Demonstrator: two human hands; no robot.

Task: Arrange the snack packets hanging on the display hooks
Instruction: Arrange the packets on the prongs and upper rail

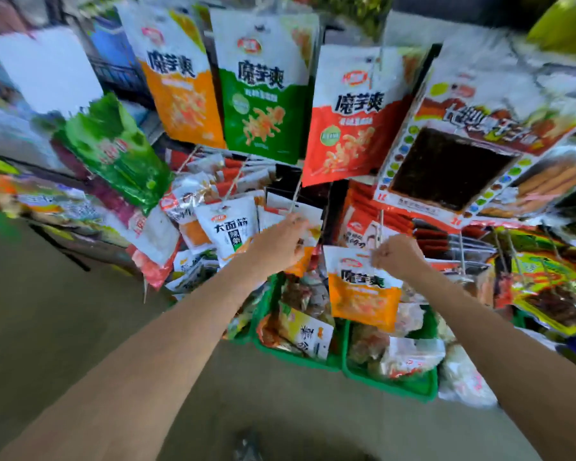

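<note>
While green baskets (389, 384) sit below, right-hand fingers (384, 257) pinch an orange packet (363, 291).

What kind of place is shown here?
Most likely a small snack shop or stall. Many printed snack packets, such as the green packet and the red packet, hang in rows, and green baskets below hold more packets.

thin metal display hooks (295, 194) carry rows of hanging snack packets (261, 91), crowded edge to edge. below them, two green plastic baskets (393, 382) sit side by side on the grey floor (47, 327), heaped with more packets.
</note>
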